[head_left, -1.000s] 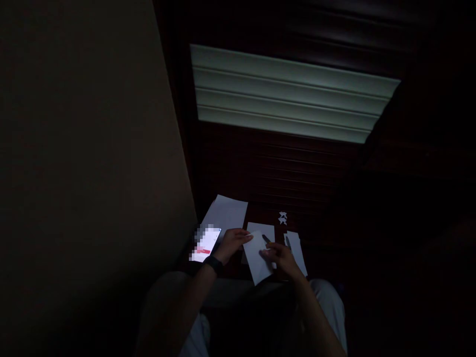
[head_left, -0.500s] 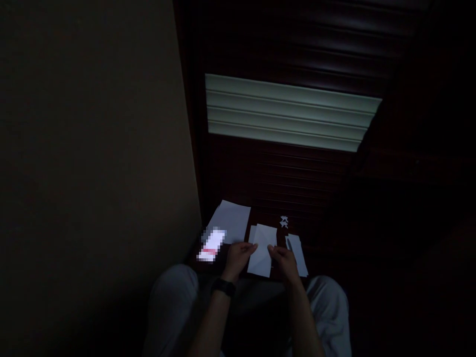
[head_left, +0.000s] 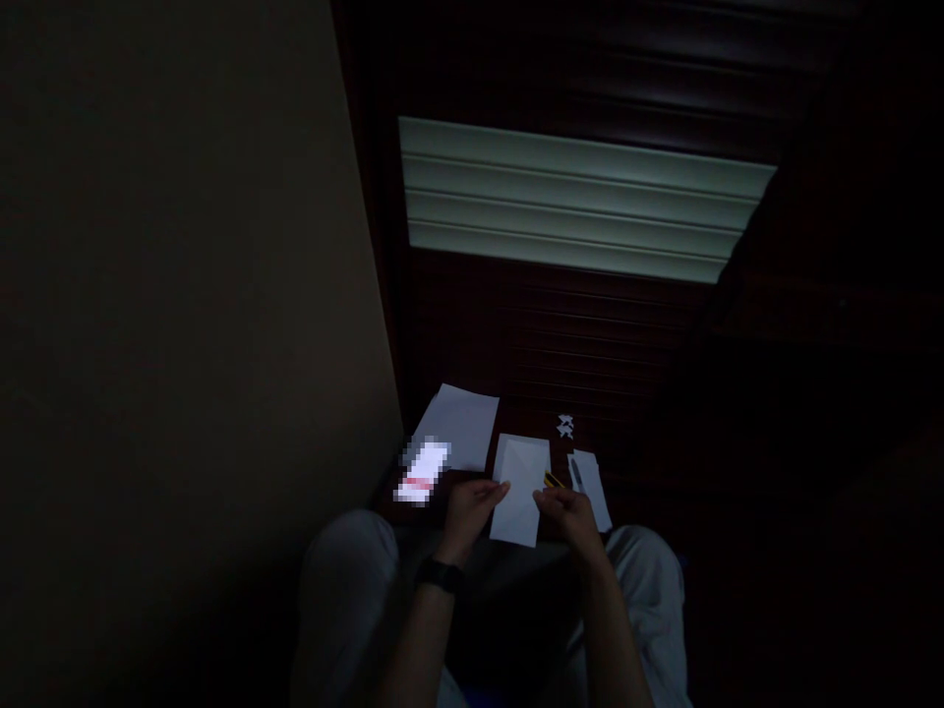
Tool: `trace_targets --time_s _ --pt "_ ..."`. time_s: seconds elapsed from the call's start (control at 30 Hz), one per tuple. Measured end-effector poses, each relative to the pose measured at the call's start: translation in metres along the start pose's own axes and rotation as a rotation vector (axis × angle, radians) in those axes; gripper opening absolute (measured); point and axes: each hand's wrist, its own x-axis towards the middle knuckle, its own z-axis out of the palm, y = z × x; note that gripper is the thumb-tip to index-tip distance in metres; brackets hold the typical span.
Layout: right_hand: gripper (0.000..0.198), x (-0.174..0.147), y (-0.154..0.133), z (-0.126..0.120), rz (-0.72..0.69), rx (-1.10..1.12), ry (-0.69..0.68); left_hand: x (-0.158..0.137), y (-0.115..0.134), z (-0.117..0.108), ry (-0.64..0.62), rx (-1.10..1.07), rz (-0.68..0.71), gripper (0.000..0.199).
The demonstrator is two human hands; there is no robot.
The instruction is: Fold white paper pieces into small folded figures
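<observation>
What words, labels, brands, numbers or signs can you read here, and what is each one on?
None can be read.
Glowing white rectangular phone screen: pixelated, unreadable.
Handheld white rectangular paper sheet: no writing discernible.
Large white paper sheets, far left: no writing discernible.
Narrow white paper strips, right: no writing discernible.
Black band on the wrist: too dark to read.
Slim yellow-and-black object: too small to read.

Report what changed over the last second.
The white rectangular paper swung from slanted to nearly straight. The left hand shifted from its upper corner to its left edge; the right hand pinches its right edge. Whether that hand also grips the slim yellow-black tool is unclear. The small white paper scraps stayed put.
</observation>
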Motion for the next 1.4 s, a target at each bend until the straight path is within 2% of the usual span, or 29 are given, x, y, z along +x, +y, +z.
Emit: trace_targets --time_s 0.17,0.37,0.43,0.57,0.63,0.73,0.87,1.1,1.23,1.4 --pt "0.039 -0.001 0.007 -0.001 0.002 0.018 0.032 -0.001 -0.007 -0.002 0.005 -0.027 -0.031 0.040" --pt "0.035 0.000 0.008 0.002 -0.104 -0.048 0.142 -0.001 -0.008 -0.004 0.021 -0.001 -0.007 0.035" --pt "0.035 -0.003 0.008 0.003 -0.076 -0.036 0.128 -0.001 -0.006 -0.004 0.020 0.038 0.034 0.028" --pt "0.033 -0.010 0.008 0.005 0.000 0.119 0.010 -0.004 -0.001 -0.003 0.047 0.143 0.126 0.016" --pt "0.026 -0.013 0.009 0.006 -0.052 0.151 0.000 -0.007 0.003 -0.003 0.002 0.136 0.108 0.019" --pt "0.014 -0.013 0.012 0.006 -0.138 0.112 0.043 -0.014 0.007 -0.001 -0.130 0.048 0.093 0.031" --pt "0.015 -0.012 0.013 0.004 -0.176 0.049 0.015 -0.020 0.009 0.000 -0.260 0.022 0.135 0.027" --pt "0.014 -0.015 0.008 0.003 -0.208 0.004 -0.025 -0.023 0.014 0.002 -0.204 -0.035 0.058 0.021" --pt "0.015 -0.016 0.005 0.001 -0.145 0.014 -0.040 -0.026 0.020 0.002 -0.215 -0.063 0.057 0.026" --pt "0.023 -0.019 -0.001 0.007 -0.078 -0.025 0.024 -0.029 0.017 0.006 -0.119 -0.032 0.001 0.026"
